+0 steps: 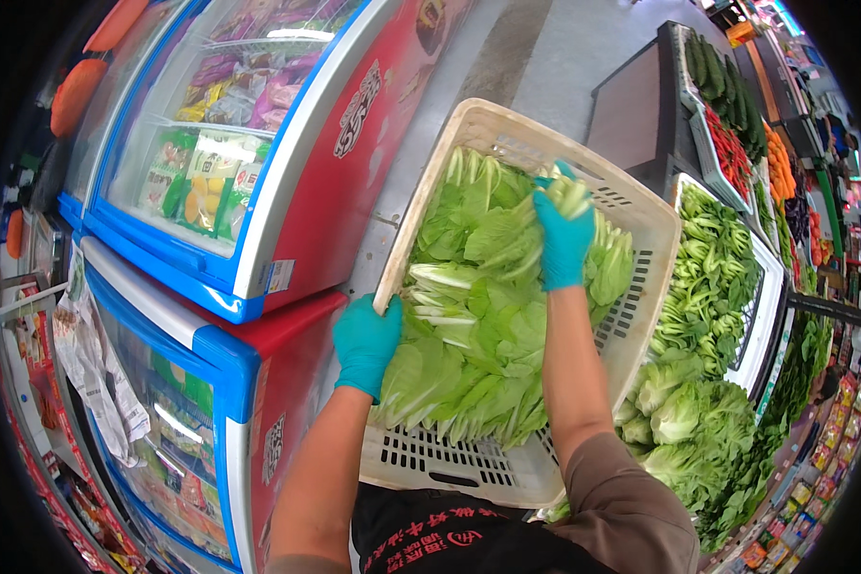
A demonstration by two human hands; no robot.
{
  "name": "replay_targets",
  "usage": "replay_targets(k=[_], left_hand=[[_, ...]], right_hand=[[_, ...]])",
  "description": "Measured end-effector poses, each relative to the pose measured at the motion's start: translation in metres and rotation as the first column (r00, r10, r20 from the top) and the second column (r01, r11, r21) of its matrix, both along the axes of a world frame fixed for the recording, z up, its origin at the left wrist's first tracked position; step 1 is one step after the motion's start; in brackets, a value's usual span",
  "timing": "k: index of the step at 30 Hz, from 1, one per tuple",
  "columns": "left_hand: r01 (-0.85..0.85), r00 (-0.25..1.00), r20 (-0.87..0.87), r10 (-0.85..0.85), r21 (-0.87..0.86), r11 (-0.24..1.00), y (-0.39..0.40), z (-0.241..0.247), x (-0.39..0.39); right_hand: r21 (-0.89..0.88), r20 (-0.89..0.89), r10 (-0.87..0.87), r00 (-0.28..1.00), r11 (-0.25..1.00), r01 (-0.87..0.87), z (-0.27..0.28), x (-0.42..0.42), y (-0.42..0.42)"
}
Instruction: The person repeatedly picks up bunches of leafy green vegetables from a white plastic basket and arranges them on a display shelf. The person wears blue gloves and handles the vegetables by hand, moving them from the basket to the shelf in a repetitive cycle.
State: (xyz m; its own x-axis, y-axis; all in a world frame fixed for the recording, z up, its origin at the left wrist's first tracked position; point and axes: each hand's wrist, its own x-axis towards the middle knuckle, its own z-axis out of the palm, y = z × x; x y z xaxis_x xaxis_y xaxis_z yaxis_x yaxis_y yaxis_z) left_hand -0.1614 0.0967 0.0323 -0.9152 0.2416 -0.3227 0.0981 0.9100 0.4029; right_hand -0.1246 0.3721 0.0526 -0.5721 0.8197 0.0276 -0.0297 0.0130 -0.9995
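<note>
A large off-white slatted plastic crate [495, 488] tilts in front of me, holding leafy green vegetables [499, 308] with pale stems. My left hand [367, 343], in a teal glove, grips the crate's left rim. Inside the crate, towards its far side, my right hand [565, 226], gloved alike, is closed around the pale stems of a bunch of the greens [506, 233]; the leaves point to the left. The palm side of the right hand is partly hidden.
Glass-topped freezers [330, 165] with blue frames and red sides stand on the left. On the right, a produce display carries bok choy [710, 280], lettuce [696, 423], red chillies [728, 151], carrots [778, 168] and cucumbers [717, 72]. Grey floor [581, 43] shows beyond the crate.
</note>
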Motion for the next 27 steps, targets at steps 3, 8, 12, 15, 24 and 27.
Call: replay_targets(k=[3, 8, 12, 15, 24, 27], left_hand=[[0.0, 1.0, 0.021, 0.0, 0.004, 1.0, 0.002, 0.001, 0.001], [0.018, 0.994, -0.112, -0.001, 0.149, 0.989, 0.004, 0.004, 0.004], [0.058, 0.991, -0.133, 0.025, 0.581, 0.812, -0.007, 0.037, 0.036], [-0.334, 0.712, 0.599, -0.366, 0.748, 0.574, -0.04, 0.065, 0.108], [-0.948, -0.315, 0.227, -0.921, -0.126, 0.293, -0.112, 0.162, 0.143], [-0.943, -0.331, 0.309, -0.892, -0.152, 0.297, -0.134, 0.182, 0.127]], right_hand=[[-0.089, -0.232, -0.082, 0.969, 0.994, 0.063, 0.043, 0.036, -0.001], [0.065, -0.274, -0.182, 0.944, 0.976, 0.207, 0.118, 0.089, -0.028], [0.381, -0.169, -0.17, 0.971, 0.897, 0.223, 0.169, 0.125, -0.079], [0.24, -0.38, 0.093, 0.92, 0.971, 0.001, 0.175, 0.153, -0.136], [0.972, 0.163, 0.147, 0.976, 0.147, -0.184, 0.207, 0.198, -0.307], [0.981, 0.145, 0.148, 0.978, 0.106, -0.161, 0.214, 0.197, -0.332]])
